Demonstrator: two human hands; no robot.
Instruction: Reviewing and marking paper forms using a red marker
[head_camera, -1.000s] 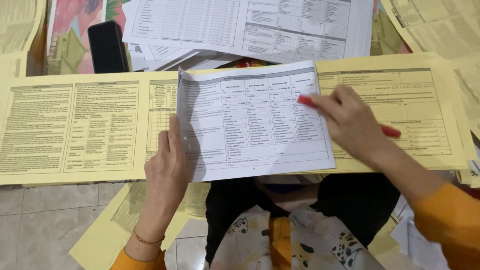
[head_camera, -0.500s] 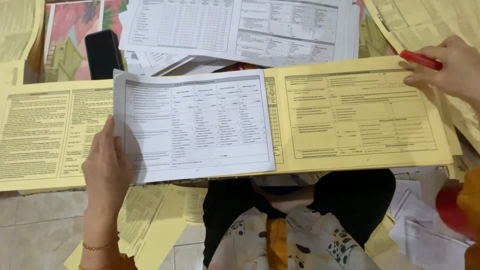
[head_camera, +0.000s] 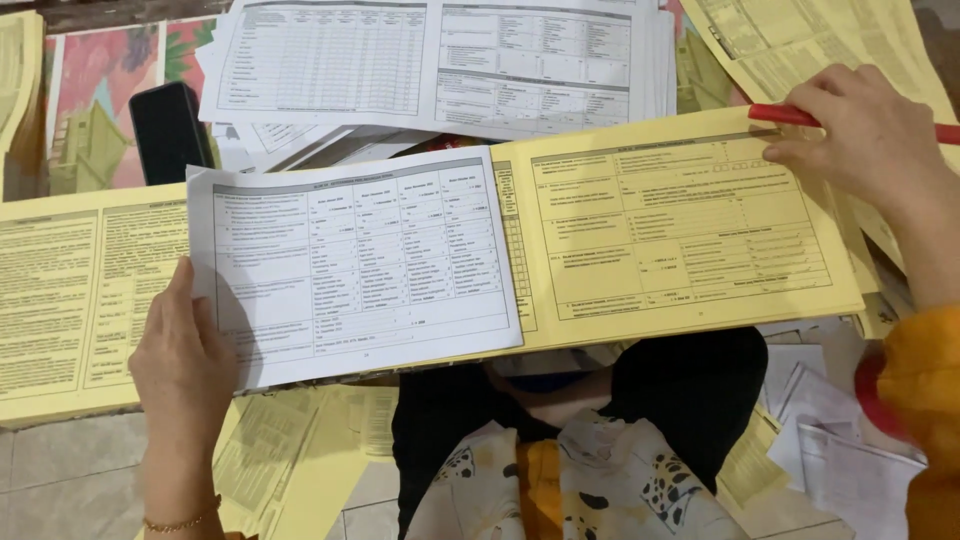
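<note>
Left hand (head_camera: 185, 365) still gripping white sheet (head_camera: 350, 260), right hand (head_camera: 865, 130) seemingly pinching red pen (head_camera: 785, 114), barely moved.

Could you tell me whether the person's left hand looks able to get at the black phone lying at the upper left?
Probably yes. The left hand grips the white printed sheet's lower-left corner, and the black rectangular phone lies uncovered just above that sheet's top-left corner. Only flat paper lies between, though the hand would likely have to release the sheet.

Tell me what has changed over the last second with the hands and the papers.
The left hand slid the white printed sheet leftward across the long yellow form, uncovering its right half. The right hand, holding the red pen, lifted off the white sheet and moved to the form's upper right corner. The yellow form, black phone and white stack stayed put.
</note>
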